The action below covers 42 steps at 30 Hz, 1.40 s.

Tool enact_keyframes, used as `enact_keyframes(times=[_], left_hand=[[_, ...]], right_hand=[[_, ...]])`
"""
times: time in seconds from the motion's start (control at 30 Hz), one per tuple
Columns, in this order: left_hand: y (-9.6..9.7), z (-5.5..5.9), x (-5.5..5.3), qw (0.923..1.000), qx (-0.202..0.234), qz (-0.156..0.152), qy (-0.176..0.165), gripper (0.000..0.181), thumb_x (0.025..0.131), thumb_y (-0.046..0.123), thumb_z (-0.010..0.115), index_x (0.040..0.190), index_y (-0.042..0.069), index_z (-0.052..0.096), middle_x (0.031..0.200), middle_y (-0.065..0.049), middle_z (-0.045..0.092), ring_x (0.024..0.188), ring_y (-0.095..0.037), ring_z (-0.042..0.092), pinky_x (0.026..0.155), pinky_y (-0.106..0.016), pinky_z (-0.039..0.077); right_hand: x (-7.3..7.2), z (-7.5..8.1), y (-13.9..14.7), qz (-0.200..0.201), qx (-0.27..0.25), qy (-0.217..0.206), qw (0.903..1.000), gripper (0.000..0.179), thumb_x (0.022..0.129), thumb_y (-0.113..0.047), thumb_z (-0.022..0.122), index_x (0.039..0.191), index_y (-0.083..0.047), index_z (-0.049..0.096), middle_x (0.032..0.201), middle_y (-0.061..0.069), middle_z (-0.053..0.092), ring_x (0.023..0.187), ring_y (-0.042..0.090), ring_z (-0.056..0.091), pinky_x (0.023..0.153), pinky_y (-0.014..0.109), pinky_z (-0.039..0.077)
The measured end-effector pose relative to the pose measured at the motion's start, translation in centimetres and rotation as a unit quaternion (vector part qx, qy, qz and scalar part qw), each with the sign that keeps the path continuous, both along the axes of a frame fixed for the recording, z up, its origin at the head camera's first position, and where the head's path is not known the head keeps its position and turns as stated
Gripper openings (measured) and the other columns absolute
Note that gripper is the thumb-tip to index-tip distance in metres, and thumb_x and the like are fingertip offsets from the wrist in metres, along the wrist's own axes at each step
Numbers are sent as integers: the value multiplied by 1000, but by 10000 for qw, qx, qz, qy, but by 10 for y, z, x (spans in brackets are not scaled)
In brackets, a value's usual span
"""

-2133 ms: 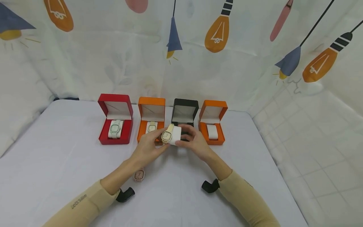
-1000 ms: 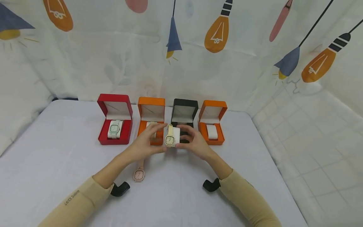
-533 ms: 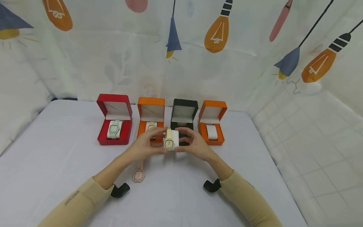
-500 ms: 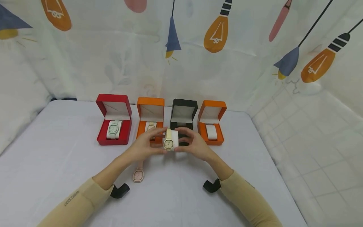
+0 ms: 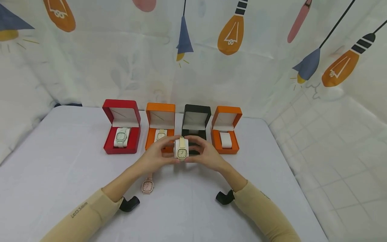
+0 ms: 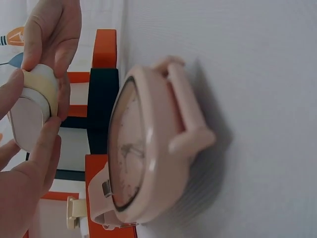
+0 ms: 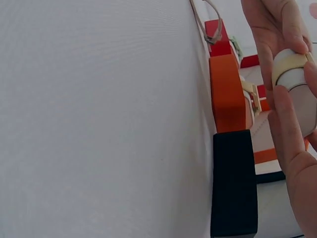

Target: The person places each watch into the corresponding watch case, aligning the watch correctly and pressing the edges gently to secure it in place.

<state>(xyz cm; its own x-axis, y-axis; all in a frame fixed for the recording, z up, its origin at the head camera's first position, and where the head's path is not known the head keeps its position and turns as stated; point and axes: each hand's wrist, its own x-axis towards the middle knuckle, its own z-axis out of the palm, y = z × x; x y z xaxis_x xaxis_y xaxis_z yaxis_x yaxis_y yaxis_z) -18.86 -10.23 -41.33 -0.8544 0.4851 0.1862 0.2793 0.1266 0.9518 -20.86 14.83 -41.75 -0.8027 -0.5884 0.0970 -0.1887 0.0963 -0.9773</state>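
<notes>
Over the front of the black watch box (image 5: 197,108), a pale yellow wristwatch (image 5: 182,153) is wrapped round a white watch cushion (image 5: 186,144), its dial facing me. My left hand (image 5: 155,155) holds the cushion's left end between thumb and fingers, fingertips right at the strap. The opposite end is pinched by my right hand (image 5: 210,155). In the left wrist view the yellow strap (image 6: 42,84) circles the middle of the cushion (image 6: 29,121). A pink wristwatch (image 5: 147,187) lies face up on the table below my left forearm, its band partly hidden.
Along the back stand a red box (image 5: 137,143) with a pale green watch (image 5: 121,136), an orange box (image 5: 160,107) with a cream watch (image 5: 161,134), and a right-hand orange box (image 5: 215,148) with a bare white cushion (image 5: 225,140). A patterned curtain (image 5: 193,80) hangs behind.
The yellow watch has shifted from the cushion's left edge, where it sat tilted, to its middle, now straight. My left hand eased back, then closed in again. Both hands sit slightly lower.
</notes>
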Motion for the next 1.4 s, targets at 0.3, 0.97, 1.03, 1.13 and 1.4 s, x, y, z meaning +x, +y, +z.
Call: enact_keyframes(times=[0.3, 0.97, 1.03, 1.13, 1.4], left_hand=[[3, 1, 5, 9984, -179, -32, 544, 75, 82, 8, 87, 148, 15, 53, 152, -8, 43, 136, -34, 43, 100, -45, 52], [5, 1, 6, 9927, -511, 672, 865, 54, 81, 21, 89, 132, 21, 70, 140, -8, 47, 131, -29, 44, 102, -54, 50], [4, 1, 5, 9916, -550, 758, 890, 54, 81, 23, 89, 132, 23, 71, 139, -6, 48, 129, -28, 46, 103, -56, 49], [4, 1, 4, 9912, -525, 810, 910, 54, 81, 21, 89, 131, 22, 71, 137, -6, 50, 126, -28, 48, 102, -57, 49], [6, 1, 2, 9922, -478, 829, 796, 53, 84, 20, 88, 133, 21, 70, 136, -4, 53, 119, -28, 55, 100, -53, 51]], right_hand=[[2, 1, 1, -60, 215, 133, 9997, 76, 86, 1, 82, 152, -11, 46, 153, 4, 45, 125, 28, 59, 91, 39, 58], [6, 0, -6, -196, 125, 407, 9989, 77, 86, 2, 81, 152, -12, 45, 152, 5, 46, 119, 27, 61, 87, 39, 60], [6, 0, -7, -224, 104, 437, 9987, 78, 85, 3, 82, 152, -11, 45, 151, 5, 46, 118, 27, 62, 86, 39, 60], [6, 1, -8, -249, 69, 487, 9985, 78, 84, 5, 82, 152, -9, 45, 151, 8, 46, 117, 29, 62, 87, 39, 60], [7, 3, -9, -365, 137, 518, 9979, 80, 84, 6, 81, 153, -9, 44, 154, 10, 42, 119, 30, 61, 87, 37, 59]])
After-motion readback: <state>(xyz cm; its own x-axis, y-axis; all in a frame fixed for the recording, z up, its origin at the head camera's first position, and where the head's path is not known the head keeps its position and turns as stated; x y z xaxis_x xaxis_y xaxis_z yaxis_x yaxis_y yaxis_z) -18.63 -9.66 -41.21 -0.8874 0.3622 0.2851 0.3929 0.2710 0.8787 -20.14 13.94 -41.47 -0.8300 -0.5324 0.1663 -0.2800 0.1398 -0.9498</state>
